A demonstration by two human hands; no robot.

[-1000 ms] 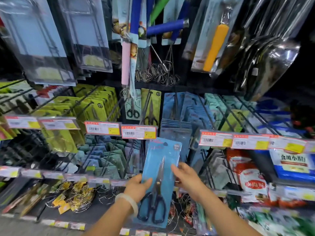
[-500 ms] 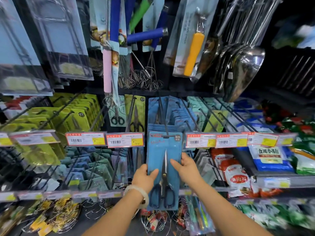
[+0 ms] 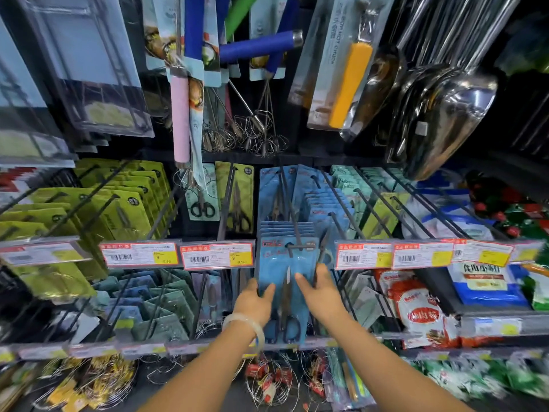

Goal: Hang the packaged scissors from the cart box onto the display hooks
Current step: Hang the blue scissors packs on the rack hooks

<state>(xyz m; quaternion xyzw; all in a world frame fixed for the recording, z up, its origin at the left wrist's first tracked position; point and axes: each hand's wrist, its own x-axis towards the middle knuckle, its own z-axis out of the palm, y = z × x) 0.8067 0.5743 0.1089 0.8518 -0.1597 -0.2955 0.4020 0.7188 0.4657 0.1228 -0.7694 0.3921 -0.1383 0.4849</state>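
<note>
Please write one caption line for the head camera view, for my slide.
Both hands, left hand and right hand, hold a blue scissors pack on its display hook.

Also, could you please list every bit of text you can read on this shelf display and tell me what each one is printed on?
"食用小苏打": on the blue and white bag, far right.
"3.50", apparently: on the yellow corner of the price tag left of the hands.
Other price tags: barcodes and red headers show, print too blurred.
Red print atop the scissors card: too small.
Red bag and the orange-handled tool's pack: lettering blurred.
</note>
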